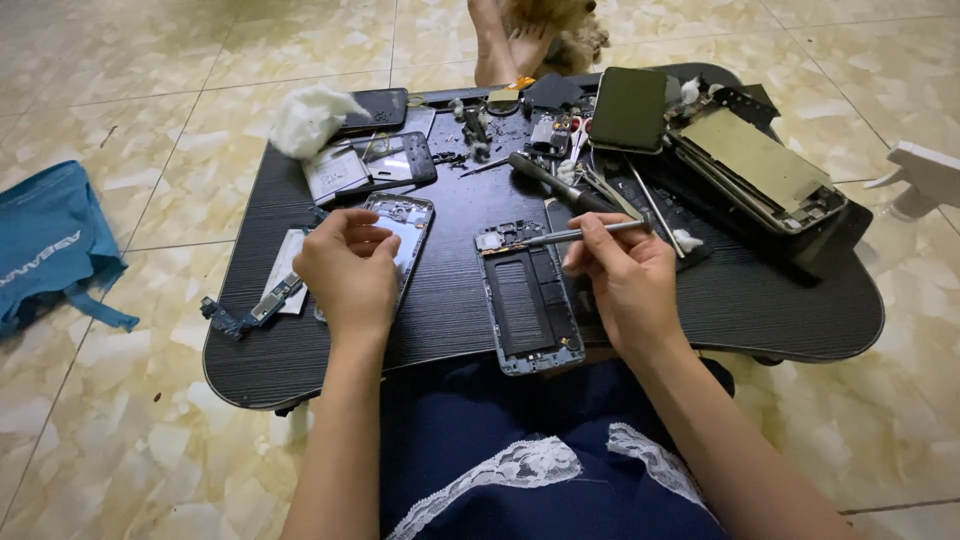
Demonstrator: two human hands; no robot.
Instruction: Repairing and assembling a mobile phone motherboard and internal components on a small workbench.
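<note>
Loosely curled, left hand [347,270] resting on phone frame [400,235], right hand [622,275] pinching metal tool [580,234] over opened phone [527,295]

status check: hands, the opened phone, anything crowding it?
Right hand grips metal tool, tip on opened phone frame. Left hand rests on second phone frame. Screwdriver and loose parts close behind; nothing blocking.

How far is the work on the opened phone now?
Done: the phone frame lies open, back cover off, on the black table. In hand: the right hand holds a metal tool at its top end; the left hand rests on another phone. Left: loose parts remain scattered.
</note>
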